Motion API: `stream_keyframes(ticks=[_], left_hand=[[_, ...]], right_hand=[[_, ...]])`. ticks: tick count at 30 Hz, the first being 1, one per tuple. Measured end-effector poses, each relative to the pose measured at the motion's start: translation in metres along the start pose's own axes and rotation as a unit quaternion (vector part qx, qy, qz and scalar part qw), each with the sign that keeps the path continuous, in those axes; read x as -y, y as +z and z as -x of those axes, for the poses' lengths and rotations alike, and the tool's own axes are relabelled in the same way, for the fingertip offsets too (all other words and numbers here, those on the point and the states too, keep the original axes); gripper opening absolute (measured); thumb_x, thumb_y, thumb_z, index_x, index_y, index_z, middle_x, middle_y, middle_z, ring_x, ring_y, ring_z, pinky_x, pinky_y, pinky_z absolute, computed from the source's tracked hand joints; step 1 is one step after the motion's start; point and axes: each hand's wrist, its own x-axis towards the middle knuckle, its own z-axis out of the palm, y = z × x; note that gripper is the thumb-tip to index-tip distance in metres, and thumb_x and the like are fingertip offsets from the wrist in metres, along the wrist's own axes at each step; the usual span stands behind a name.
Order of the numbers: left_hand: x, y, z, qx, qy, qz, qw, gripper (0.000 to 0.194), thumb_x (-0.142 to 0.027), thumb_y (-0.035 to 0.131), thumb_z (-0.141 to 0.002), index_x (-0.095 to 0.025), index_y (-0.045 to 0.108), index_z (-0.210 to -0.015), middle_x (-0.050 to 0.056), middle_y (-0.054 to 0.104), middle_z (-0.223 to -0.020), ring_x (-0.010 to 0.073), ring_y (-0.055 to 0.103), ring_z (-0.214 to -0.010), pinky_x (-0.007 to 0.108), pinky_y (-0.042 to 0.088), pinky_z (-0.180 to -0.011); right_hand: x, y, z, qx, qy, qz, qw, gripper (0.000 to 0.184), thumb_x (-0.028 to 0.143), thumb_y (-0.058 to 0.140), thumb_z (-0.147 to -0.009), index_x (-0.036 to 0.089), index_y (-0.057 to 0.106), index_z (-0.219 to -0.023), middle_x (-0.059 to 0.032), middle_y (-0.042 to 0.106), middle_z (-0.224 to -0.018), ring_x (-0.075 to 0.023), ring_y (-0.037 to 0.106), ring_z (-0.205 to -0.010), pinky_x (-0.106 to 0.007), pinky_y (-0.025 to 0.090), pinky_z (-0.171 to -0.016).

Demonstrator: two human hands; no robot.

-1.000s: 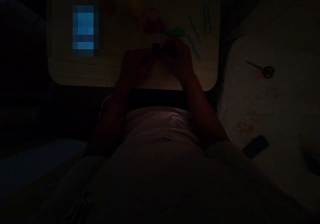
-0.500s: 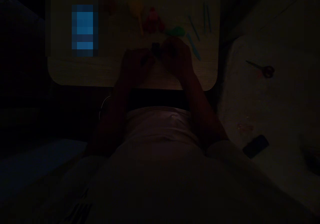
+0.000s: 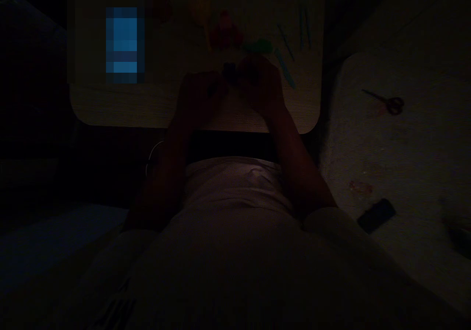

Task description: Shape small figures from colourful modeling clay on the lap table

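The view is very dark, so details are faint. Over the table's near side, my left hand (image 3: 202, 94) and my right hand (image 3: 262, 87) are close together with fingers curled in. A small dark, blocky piece (image 3: 229, 69) shows between their fingertips; its kind cannot be made out. My right fingers appear closed on it. The left fingers are bent beside it, and whatever they pinch is hidden in shadow. Just beyond the right hand lies a green lump (image 3: 262, 46). Past the dark piece sits a red and pink shape (image 3: 225, 30).
A yellow item with a stem (image 3: 200, 13) and a red lump (image 3: 162, 8) lie farther back. Thin blue sticks (image 3: 285, 41) and a flat blue tool (image 3: 285, 68) are on the right. Scissors (image 3: 393, 105) and a dark rectangular object (image 3: 377, 215) rest on a pale surface.
Both hands and the dark piece stay in nearly the same place. The table area looks slightly dimmer.
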Motion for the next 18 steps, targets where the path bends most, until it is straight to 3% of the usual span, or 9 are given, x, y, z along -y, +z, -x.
stream_keyframes(ticks=[9, 14, 18], left_hand=[[-0.0001, -0.0018, -0.0002, 0.014, -0.007, -0.022, 1.000, 0.036, -0.055, 0.050, -0.104, -0.028, 0.073, -0.102, 0.003, 0.078, -0.110, 0.0289, 0.069, -0.105, 0.049, 0.048, -0.098], [0.0001, -0.0008, -0.0004, -0.002, 0.010, -0.013, 1.000, 0.033, -0.052, 0.054, -0.104, -0.026, 0.074, -0.100, 0.002, 0.078, -0.106, 0.0258, 0.069, -0.099, 0.047, 0.049, -0.097], [0.0018, 0.0002, -0.0004, 0.002, 0.006, -0.008, 1.000, 0.034, -0.056, 0.053, -0.105, -0.029, 0.072, -0.100, 0.001, 0.078, -0.108, 0.0290, 0.068, -0.104, 0.050, 0.048, -0.096]], right_hand=[[-0.0036, 0.0008, -0.0004, -0.022, -0.028, -0.002, 0.999, 0.015, 0.021, 0.069, -0.090, 0.031, 0.059, -0.094, -0.0001, 0.072, -0.103, -0.0247, 0.062, -0.088, -0.040, 0.055, -0.084], [-0.0022, 0.0013, -0.0013, -0.014, -0.009, -0.012, 1.000, 0.012, 0.028, 0.069, -0.091, 0.032, 0.059, -0.094, -0.0009, 0.073, -0.103, -0.0278, 0.063, -0.094, -0.043, 0.055, -0.088], [-0.0025, 0.0017, -0.0014, -0.004, 0.000, -0.002, 1.000, 0.012, 0.026, 0.067, -0.091, 0.032, 0.058, -0.096, -0.0022, 0.072, -0.109, -0.0286, 0.065, -0.099, -0.044, 0.055, -0.090]])
